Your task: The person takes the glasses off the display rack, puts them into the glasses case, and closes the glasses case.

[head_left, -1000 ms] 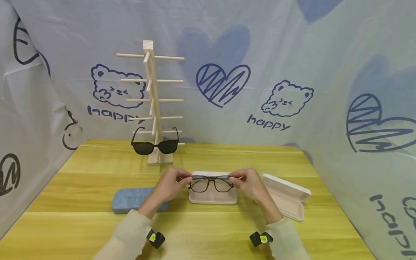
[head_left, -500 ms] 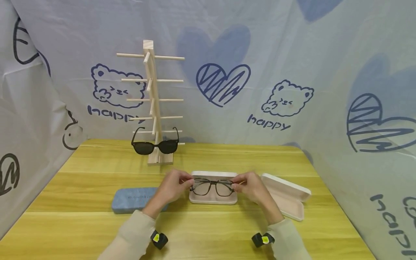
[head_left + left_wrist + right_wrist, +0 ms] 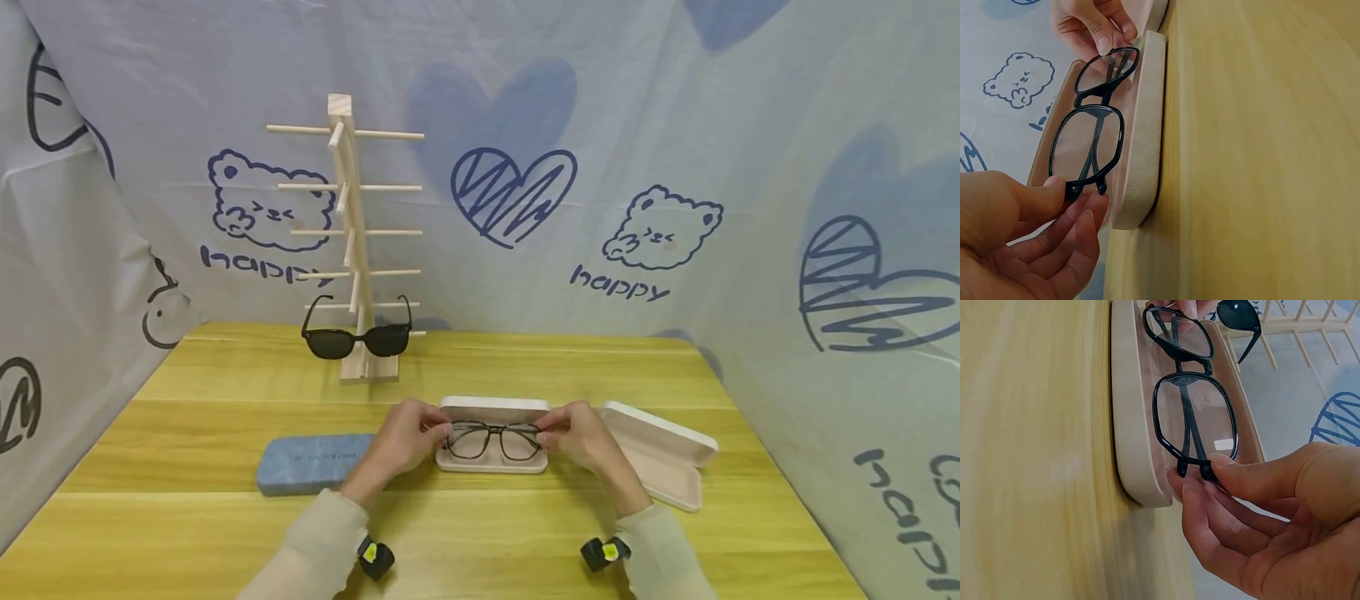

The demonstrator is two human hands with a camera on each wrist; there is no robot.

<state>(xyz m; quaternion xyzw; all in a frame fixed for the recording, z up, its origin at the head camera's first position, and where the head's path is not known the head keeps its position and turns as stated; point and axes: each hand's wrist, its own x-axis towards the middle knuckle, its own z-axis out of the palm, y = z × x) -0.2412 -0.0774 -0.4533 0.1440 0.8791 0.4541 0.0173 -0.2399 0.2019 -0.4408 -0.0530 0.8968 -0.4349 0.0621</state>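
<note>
Black-framed eyeglasses (image 3: 492, 430) with clear lenses and folded temples are held over an open, pink-lined glasses case (image 3: 492, 467). My left hand (image 3: 405, 437) pinches one end of the frame between thumb and fingers, and my right hand (image 3: 581, 432) pinches the other end. In the left wrist view the eyeglasses (image 3: 1092, 140) are tilted, lenses up, inside the case walls. The right wrist view shows the eyeglasses (image 3: 1194, 415) at the case's opening, with thumb and fingertips at the hinge. Whether they touch the case floor cannot be told.
A closed blue glasses case (image 3: 315, 463) lies left of my left hand. Another open pale case (image 3: 663, 454) stands to the right. Behind, a wooden display rack (image 3: 352, 208) with side pegs bears black sunglasses (image 3: 358, 341). A printed cloth (image 3: 510, 100) hangs behind the table (image 3: 480, 542).
Both hands have lowered the eyeglasses slightly, toward me and down into the open case. The left hand has also shifted a little to the right. The cases and rack stay in place.
</note>
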